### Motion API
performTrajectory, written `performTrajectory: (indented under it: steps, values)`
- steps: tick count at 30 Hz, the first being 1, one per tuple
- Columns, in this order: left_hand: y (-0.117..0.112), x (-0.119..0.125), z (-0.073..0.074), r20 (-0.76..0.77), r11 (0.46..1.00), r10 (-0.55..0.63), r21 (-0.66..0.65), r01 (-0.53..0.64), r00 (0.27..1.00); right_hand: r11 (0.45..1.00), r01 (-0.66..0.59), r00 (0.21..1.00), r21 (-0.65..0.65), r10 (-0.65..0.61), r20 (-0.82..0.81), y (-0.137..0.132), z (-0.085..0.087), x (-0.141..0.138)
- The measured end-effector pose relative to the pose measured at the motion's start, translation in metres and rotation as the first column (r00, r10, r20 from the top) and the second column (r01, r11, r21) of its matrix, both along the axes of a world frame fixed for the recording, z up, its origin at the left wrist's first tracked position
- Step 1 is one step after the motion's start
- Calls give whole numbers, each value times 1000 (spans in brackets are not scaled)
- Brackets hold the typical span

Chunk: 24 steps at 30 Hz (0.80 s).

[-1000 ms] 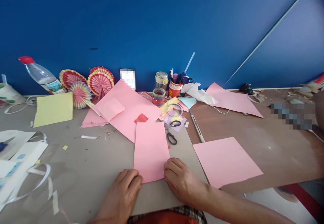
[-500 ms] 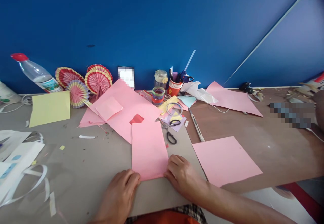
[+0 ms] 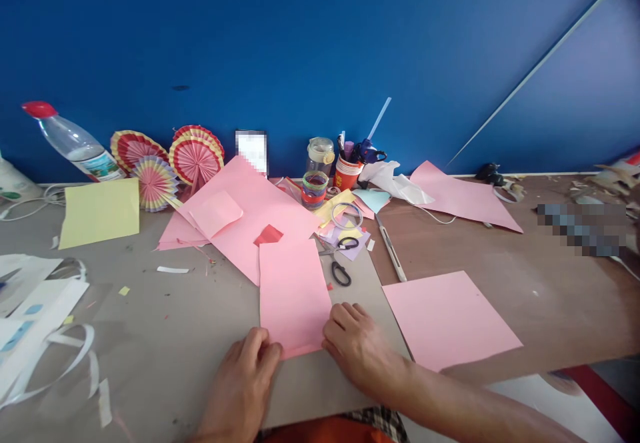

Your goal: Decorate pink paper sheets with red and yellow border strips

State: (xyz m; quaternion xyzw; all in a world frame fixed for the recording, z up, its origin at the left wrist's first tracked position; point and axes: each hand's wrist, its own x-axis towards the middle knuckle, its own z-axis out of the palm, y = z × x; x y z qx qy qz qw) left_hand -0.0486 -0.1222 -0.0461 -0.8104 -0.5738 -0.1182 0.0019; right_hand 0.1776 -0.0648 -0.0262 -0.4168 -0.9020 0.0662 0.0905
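Observation:
A long pink paper strip point(image 3: 293, 289) lies on the grey board point(image 3: 170, 343) in front of me. My left hand point(image 3: 245, 379) pinches its near left corner with curled fingers. My right hand point(image 3: 357, 346) holds the near right corner, fingers bent down on the edge. The near edge of the strip looks slightly lifted or folded between the two hands.
A square pink sheet point(image 3: 450, 316) lies to the right. Scissors point(image 3: 340, 271), a craft knife point(image 3: 391, 253), tape rolls point(image 3: 314, 189) and a pen cup point(image 3: 347, 173) sit behind. More pink sheets point(image 3: 240, 219), yellow paper point(image 3: 100, 213), paper fans point(image 3: 195, 156) and a bottle point(image 3: 75, 143) lie at the back left.
Both hands have shifted slightly along the strip's near edge, and the edge has crept up a little. The view has drifted a bit.

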Motion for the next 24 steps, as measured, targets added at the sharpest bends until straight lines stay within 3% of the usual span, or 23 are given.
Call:
performTrajectory:
  steps: [4, 13, 16, 21, 24]
  values:
    - [-1, -2, 4, -40, 999, -28, 35, 29, 999, 984, -90, 991, 153, 103, -79, -1, -6, 5]
    - [-4, -9, -5, -4, 980, -126, 154, 125, 992, 980, -147, 978, 134, 164, -128, -1, -12, 11]
    - [-2, -11, -1, 21, 979, -150, 141, 146, 988, 993, -108, 977, 55, 116, -181, -3, -8, 13]
    - [0, -7, 8, 166, 974, -115, 215, 78, 979, 980, -21, 959, -199, -37, -282, -5, 5, 15]
    - [-3, -8, 8, 185, 980, -132, 175, 99, 974, 978, -42, 953, -206, -23, -302, -7, 6, 15]
